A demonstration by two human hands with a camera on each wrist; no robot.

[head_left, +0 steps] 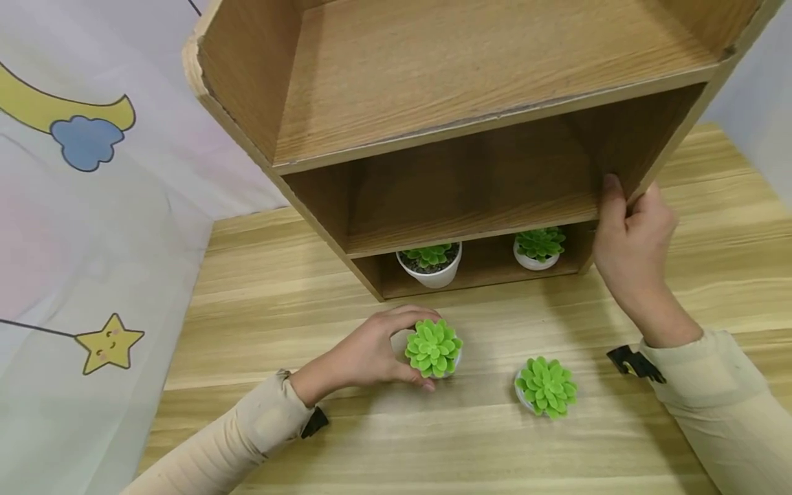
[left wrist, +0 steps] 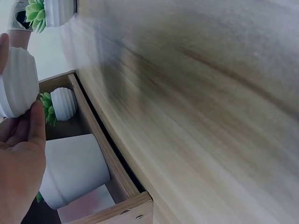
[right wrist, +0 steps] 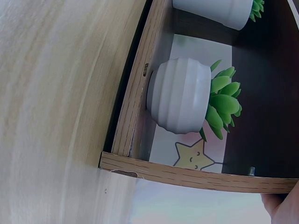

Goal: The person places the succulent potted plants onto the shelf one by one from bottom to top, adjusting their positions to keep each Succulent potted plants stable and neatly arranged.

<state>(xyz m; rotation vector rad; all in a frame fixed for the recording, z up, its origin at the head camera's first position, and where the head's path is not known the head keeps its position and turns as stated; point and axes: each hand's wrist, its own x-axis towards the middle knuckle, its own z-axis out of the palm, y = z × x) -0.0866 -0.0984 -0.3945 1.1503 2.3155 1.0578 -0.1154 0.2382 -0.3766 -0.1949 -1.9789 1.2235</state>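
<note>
My left hand holds a small potted succulent between thumb and fingers, just in front of the wooden shelf unit. In the left wrist view its ribbed white pot is held off the tabletop. My right hand grips the shelf's right side panel, thumb inside the middle compartment. Another small succulent stands on the table to the right of the held one. Inside the bottom compartment, a larger potted succulent stands at left and a small ribbed-pot succulent at right.
The shelf unit stands on a light wood-grain table. Its middle compartment lies above the potted plants. A pale wall cloth with moon, cloud and star drawings hangs on the left.
</note>
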